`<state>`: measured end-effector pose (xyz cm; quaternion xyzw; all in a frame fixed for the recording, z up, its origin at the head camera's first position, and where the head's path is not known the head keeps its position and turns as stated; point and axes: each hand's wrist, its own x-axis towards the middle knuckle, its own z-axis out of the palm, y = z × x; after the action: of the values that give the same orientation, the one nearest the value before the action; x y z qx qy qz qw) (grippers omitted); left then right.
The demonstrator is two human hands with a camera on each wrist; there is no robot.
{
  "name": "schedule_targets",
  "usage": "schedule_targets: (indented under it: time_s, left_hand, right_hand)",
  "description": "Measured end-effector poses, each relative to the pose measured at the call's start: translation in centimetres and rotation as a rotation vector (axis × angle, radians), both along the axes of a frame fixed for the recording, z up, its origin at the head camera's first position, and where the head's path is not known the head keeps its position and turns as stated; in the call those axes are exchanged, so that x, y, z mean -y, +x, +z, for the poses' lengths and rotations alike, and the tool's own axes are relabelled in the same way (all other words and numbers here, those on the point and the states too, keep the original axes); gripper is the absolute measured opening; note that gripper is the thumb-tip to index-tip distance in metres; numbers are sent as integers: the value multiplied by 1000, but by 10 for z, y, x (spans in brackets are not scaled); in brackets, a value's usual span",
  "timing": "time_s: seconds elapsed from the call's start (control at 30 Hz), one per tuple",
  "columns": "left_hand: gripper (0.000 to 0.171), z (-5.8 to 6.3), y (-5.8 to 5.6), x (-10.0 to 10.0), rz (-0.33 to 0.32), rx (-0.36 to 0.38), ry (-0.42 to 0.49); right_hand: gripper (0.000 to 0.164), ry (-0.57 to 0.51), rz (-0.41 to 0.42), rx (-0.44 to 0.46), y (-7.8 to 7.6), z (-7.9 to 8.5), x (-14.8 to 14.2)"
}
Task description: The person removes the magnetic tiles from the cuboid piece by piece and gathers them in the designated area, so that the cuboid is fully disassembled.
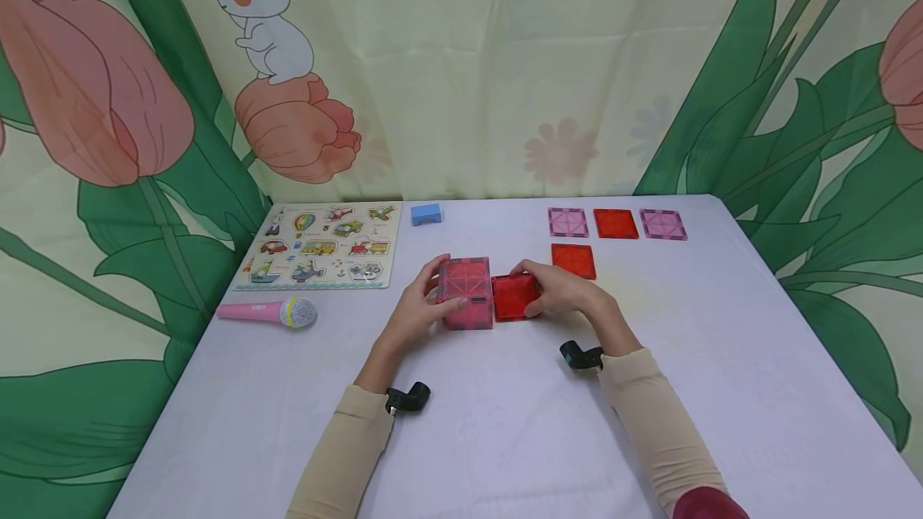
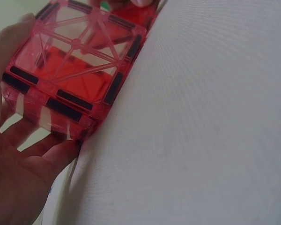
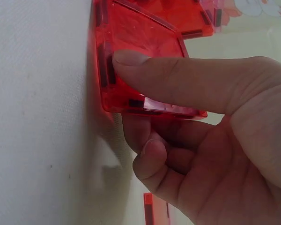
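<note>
My left hand (image 1: pixel 414 309) grips a box of see-through pink and red magnetic tiles (image 1: pixel 465 285), low over the white table. In the left wrist view, the box's top tile (image 2: pixel 76 43) has crossed ribs and dark magnets along its edges, with red showing through it. My right hand (image 1: pixel 566 291) holds a red magnetic tile (image 1: pixel 510 300) right beside the box's right side. Seen from the right wrist, the thumb lies across the face of this red tile (image 3: pixel 140 30) and the other fingers curl at its lower edge.
Beyond my right hand lie two red tiles (image 1: pixel 616 223) (image 1: pixel 574 261) and two pink tiles (image 1: pixel 567 223) (image 1: pixel 663 224). A blue block (image 1: pixel 426 215) sits at the back edge. To the left are a picture puzzle board (image 1: pixel 324 247) and a pink toy microphone (image 1: pixel 263 311).
</note>
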<state>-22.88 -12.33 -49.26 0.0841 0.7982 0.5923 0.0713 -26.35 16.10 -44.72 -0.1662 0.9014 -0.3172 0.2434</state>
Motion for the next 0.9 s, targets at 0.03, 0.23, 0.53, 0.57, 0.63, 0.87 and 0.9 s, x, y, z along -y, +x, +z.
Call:
schedule_targets:
  time_s: [0.03,0.23,0.53,0.57,0.63,0.87,0.9]
  left_hand:
    - [88,0,0,0,-1,0,1]
    - [90,-1,0,0,-5,-5,9]
    - [84,0,1,0,8,0,8]
    - [84,0,1,0,7,-2,9]
    - [85,0,1,-1,6,-6,10]
    - [84,1,1,-1,16,3,-1]
    - [84,0,1,-1,18,4,-4]
  right_hand:
    - [67,-5,2,-1,0,0,-1]
    - [67,-47,-23,6,1,1,-6]
    - [64,-105,-68,-15,-1,5,-9]
    - [63,-104,-70,-32,-2,5,-10]
    - [62,-107,-89,-56,-2,6,-11]
    - [57,-151,-149,-112,-4,9,-17]
    - [57,-158,-160,-114,-4,10,-18]
